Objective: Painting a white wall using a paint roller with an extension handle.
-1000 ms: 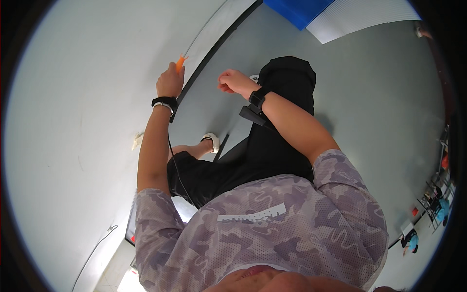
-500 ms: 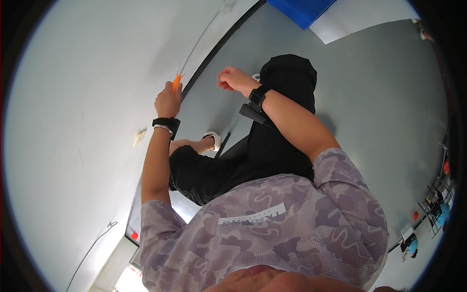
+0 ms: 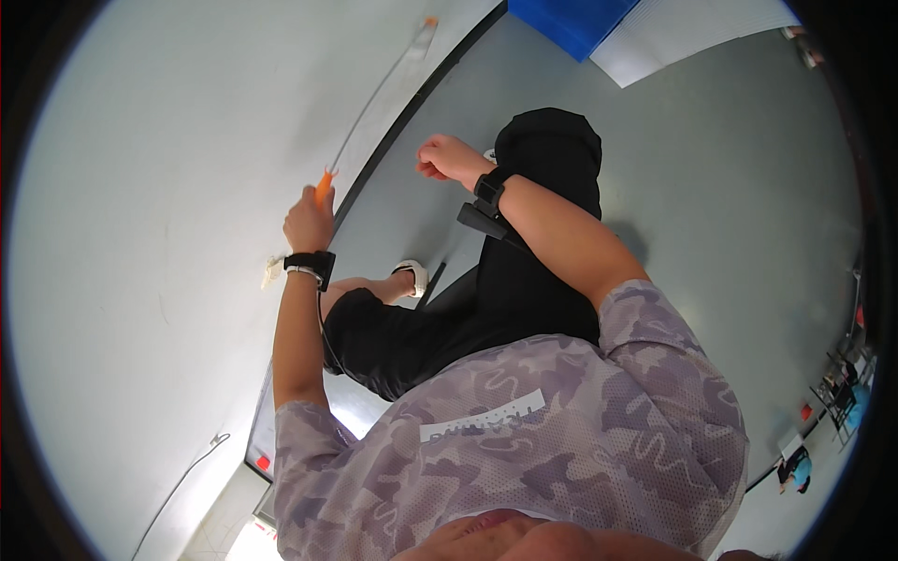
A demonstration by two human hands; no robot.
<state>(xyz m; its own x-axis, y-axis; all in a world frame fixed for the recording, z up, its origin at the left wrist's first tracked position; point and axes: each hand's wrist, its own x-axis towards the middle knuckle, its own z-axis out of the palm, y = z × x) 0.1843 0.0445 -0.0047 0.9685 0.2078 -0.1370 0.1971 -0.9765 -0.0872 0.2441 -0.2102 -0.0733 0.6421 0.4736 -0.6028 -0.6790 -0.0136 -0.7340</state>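
Note:
My left hand is closed around the orange handle of a long stick. From small prongs on top of the handle runs a thin grey rod, slanting up and away along the white wall. At its far end a pale, blurred flat piece carries an orange tip. Whether that end touches the wall, I cannot tell. Over my bent knee, my right hand hangs in the air with its fingers curled in and nothing visible in them. Both wrists wear black bands.
To my left rises the white wall, with a dark skirting strip along the grey floor. A pale fixture sits by my left wrist, and a cable lower down. A blue object stands far ahead; people and furniture are at far right.
My left hand has drawn back slightly toward me and left with the stick, and the stick's orange-tipped far end has come into view. My right hand has hardly moved.

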